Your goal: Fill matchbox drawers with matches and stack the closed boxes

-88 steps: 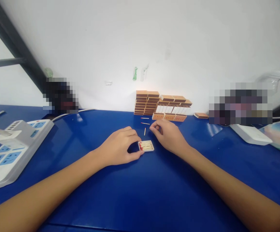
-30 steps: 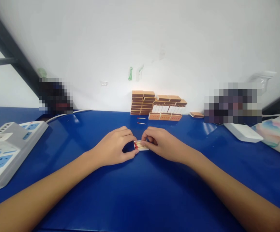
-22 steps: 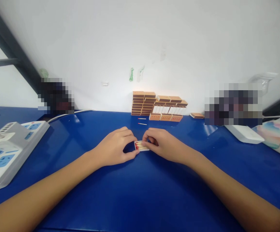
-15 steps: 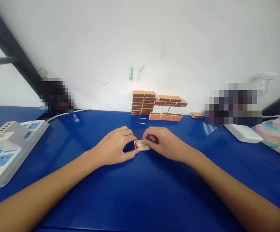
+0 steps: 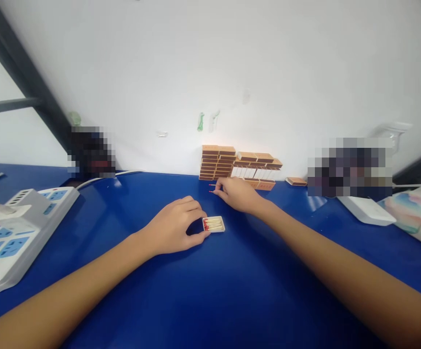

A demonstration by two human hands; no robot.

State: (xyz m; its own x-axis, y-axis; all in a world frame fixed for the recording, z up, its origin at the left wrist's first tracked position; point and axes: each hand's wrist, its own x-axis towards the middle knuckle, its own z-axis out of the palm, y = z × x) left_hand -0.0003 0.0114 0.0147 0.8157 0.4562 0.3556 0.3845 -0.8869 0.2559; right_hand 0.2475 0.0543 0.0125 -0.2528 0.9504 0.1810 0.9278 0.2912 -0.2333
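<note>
A small white matchbox tray [image 5: 213,230] with several red-tipped matches [image 5: 213,223] lies on the blue table [image 5: 181,291]. My left hand [image 5: 177,225] grips its left end between thumb and fingers. Farther back, my right hand [image 5: 237,194] is at two matches [image 5: 211,191] on the table, their red tips pointing left. Its thumb and forefinger are at the matches' right ends; whether they pinch one is too small to tell. Just behind it stand stacked matchboxes [image 5: 215,162].
A single matchbox [image 5: 296,182] lies right of the stacks. On the left is a white power strip [image 5: 24,242] with a cable. At the right are a white block [image 5: 366,211] and a pastel-coloured item [image 5: 417,213]. A white wall [image 5: 159,72] rises behind.
My right hand has left the tray and moved back to the two loose matches. My left hand keeps its hold on the tray. The view has shifted slightly.
</note>
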